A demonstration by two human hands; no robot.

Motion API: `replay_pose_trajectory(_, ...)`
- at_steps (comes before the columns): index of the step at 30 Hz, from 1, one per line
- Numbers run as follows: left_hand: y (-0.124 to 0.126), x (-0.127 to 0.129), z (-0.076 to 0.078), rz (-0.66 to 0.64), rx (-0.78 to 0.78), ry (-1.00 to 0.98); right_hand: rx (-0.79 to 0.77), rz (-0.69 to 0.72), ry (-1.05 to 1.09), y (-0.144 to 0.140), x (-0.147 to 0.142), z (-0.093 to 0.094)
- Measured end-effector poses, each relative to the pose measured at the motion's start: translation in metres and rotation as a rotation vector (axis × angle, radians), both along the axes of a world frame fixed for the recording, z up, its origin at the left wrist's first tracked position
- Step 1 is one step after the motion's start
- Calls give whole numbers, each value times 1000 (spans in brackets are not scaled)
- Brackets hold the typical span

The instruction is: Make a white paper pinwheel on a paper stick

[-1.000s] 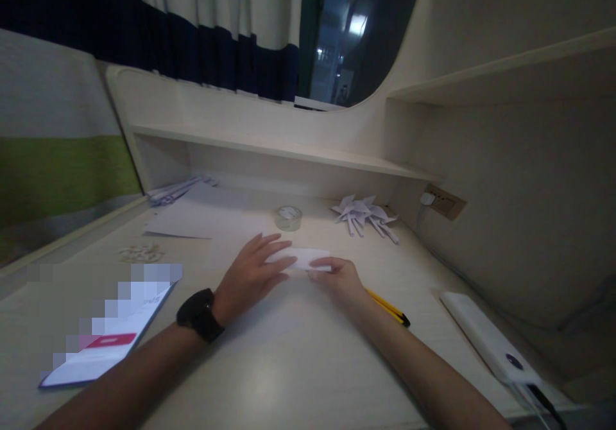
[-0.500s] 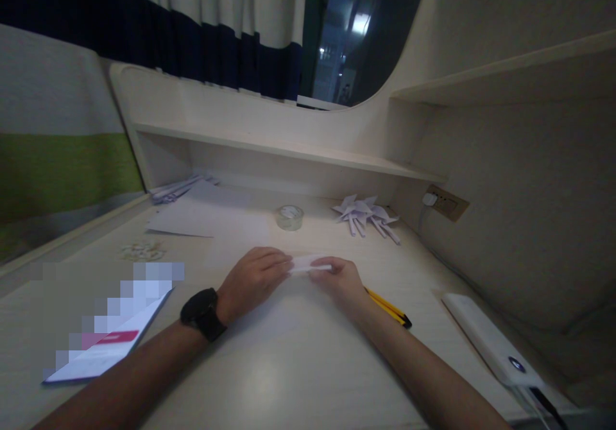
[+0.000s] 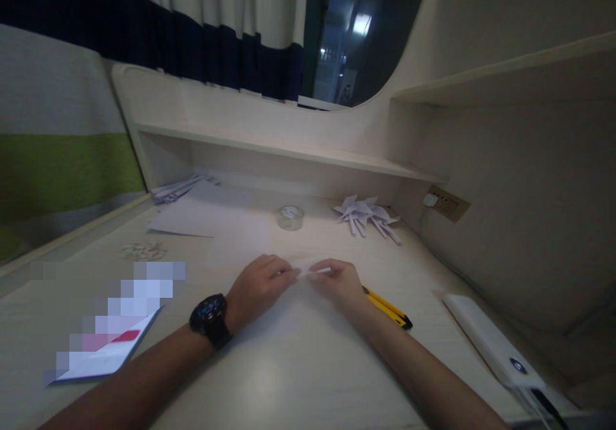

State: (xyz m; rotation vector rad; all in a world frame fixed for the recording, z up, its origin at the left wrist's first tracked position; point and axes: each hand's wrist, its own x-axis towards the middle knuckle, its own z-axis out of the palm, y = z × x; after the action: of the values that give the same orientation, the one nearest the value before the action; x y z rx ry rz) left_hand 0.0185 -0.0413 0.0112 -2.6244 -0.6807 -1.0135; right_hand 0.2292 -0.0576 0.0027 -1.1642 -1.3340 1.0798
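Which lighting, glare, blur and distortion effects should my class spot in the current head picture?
Head view: dim overall, with soft glare on the pale wood-grained desk; head view: the narrow white paper strip looks blurred and washed out; head view: pixel blocks hide part of the flat, bright-screened device; head view: the long white slab-shaped device seems stretched, perhaps by a wide lens.

From where I stood, both forearms angled inward, left hand and right hand nearly meeting, fingers pinched.
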Motion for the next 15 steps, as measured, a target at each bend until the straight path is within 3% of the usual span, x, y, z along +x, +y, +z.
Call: replay_pose_trajectory(15,-1,5,-15,-27,-201,-73,11,-26,-34,-1,-2,3)
